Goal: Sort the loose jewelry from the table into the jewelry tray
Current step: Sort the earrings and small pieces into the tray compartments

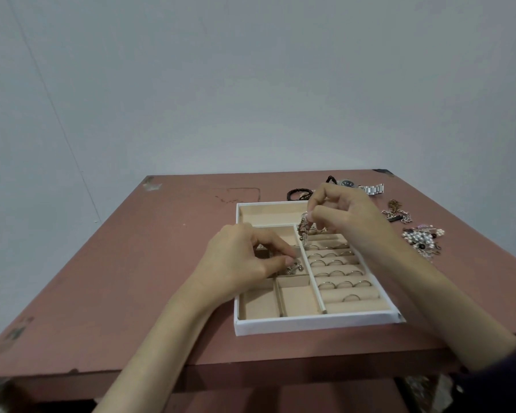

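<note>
1. Right hand (340, 213) raised; fingertips pinch chain (304, 228) dangling over the long divider of the jewelry tray (310, 324);
2. Left hand (239, 257) curled; pinches silver piece (294, 268) in the middle-left compartment;
3. Watch (355, 186) and pearl cluster (423, 238) lie near tray's right edge; wide table (131, 278) surface runs left.

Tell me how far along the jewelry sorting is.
Partway. Done: rings sit in the tray's ring rows. In hand: right hand pinches a silver bracelet over the tray; left hand touches a small silver piece in a compartment. Left on the table: watch, black bands, loose chain, pearl cluster.
</note>
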The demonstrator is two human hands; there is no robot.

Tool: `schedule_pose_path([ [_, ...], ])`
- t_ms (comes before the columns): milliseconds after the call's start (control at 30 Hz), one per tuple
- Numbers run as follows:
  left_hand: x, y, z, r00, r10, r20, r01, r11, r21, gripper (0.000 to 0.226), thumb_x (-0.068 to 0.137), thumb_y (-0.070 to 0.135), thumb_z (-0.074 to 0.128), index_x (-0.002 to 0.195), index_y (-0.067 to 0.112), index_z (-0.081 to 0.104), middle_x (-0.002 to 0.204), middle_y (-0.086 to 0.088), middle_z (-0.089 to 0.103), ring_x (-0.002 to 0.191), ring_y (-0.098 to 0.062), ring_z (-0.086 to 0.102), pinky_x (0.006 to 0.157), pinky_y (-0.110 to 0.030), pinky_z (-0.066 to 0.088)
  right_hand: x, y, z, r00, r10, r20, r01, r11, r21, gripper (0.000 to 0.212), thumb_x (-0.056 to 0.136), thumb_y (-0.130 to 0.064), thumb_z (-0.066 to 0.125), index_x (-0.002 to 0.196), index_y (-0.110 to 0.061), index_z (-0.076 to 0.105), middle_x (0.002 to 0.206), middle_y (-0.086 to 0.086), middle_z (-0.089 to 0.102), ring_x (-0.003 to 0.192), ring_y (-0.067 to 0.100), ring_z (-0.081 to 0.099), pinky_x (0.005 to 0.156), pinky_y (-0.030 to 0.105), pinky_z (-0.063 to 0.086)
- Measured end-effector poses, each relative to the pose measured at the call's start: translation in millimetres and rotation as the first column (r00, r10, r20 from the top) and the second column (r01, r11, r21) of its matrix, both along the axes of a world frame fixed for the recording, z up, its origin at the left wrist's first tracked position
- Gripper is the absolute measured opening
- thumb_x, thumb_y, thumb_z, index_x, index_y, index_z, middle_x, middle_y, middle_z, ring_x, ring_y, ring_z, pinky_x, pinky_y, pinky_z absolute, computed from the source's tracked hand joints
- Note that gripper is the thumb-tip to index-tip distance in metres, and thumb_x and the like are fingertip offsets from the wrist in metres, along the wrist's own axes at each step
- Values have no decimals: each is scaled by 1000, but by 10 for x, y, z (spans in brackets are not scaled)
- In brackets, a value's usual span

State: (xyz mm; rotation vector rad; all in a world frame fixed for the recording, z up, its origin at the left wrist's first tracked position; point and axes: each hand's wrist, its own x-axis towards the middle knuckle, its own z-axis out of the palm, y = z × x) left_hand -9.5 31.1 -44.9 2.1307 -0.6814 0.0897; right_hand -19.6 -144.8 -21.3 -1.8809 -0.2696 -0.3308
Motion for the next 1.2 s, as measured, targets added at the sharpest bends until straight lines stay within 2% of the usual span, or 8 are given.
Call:
schedule_pose_path([
  [133, 8, -1, 6, 982, 55, 181, -65, 996, 52, 7, 72, 33, 73, 79, 37, 73, 87, 19, 68, 86, -2, 49, 81, -24, 41, -22, 1, 20, 1000, 18, -4, -18, 1000, 17, 20, 79, 1, 59, 65, -13, 56, 49, -10, 55, 51, 5, 44, 49, 10, 38],
  [267, 56, 32, 10, 924, 287, 251, -254, 954, -156, 12, 79, 21, 66, 81, 32, 72, 76, 19, 62, 76, -1, 45, 67, -8, 31, -68, 28, 57, 999, 45, -11, -45, 999, -20, 15, 80, 0, 59, 68, -10, 57, 47, -11, 57, 48, -1, 47, 50, 8, 37],
  [400, 81, 97, 24, 864, 479, 155, -420, 856, -301, 25, 78, 12, 58, 81, 34, 70, 62, 23, 57, 64, -4, 44, 60, -8, 32, -156, 118, 107, 993, 120, -20, -122, 985, -120, 10, 80, -1, 59, 71, -5, 58, 49, -9, 60, 51, 5, 45, 52, 9, 36],
  [600, 68, 116, 48, 867, 481, 127, -421, 845, -330, 28, 78, 11, 55, 82, 34, 69, 72, 20, 62, 59, 0, 44, 62, -15, 36, -303, 328, 113, 942, 312, -126, -329, 932, -153, 9, 81, 2, 60, 73, -3, 59, 54, -5, 63, 55, 3, 55, 61, 17, 44],
  [800, 76, 116, 39, 853, 499, 156, -435, 843, -318, 27, 77, 8, 55, 86, 29, 71, 66, 22, 55, 64, -3, 44, 64, -18, 36, -424, 469, 72, 881, 416, -224, -459, 867, -193, 11, 79, 5, 59, 71, -3, 60, 60, -2, 65, 52, 0, 56, 56, 9, 41],
  [1000, 91, 115, 25, 850, 500, 167, -438, 846, -303, 29, 75, 9, 54, 86, 30, 70, 69, 20, 57, 63, -4, 43, 64, -19, 36, -422, 535, 14, 962, 269, 51, -159, 698, -698, 9, 68, -25, 56, 63, -18, 59, 61, -10, 55, 73, 4, 49, 64, 19, 40],
  [1100, 85, 108, 24, 851, 499, 164, -438, 846, -305, 29, 75, 9, 54, 85, 31, 70, 68, 20, 57, 63, -6, 42, 64, -21, 35, -375, 511, -5, 966, 237, 107, -76, 650, -757, 21, 68, -39, 46, 64, -22, 58, 65, -9, 53, 75, 7, 44, 70, 27, 42],
  [1200, 71, 98, 34, 866, 480, 141, -419, 849, -321, 27, 75, 10, 57, 84, 32, 70, 67, 19, 58, 61, -7, 42, 65, -23, 35, -344, 477, -7, 970, 224, 96, -70, 633, -771, 20, 72, -41, 52, 70, -24, 62, 65, -9, 51, 75, 7, 44, 71, 30, 43],
])
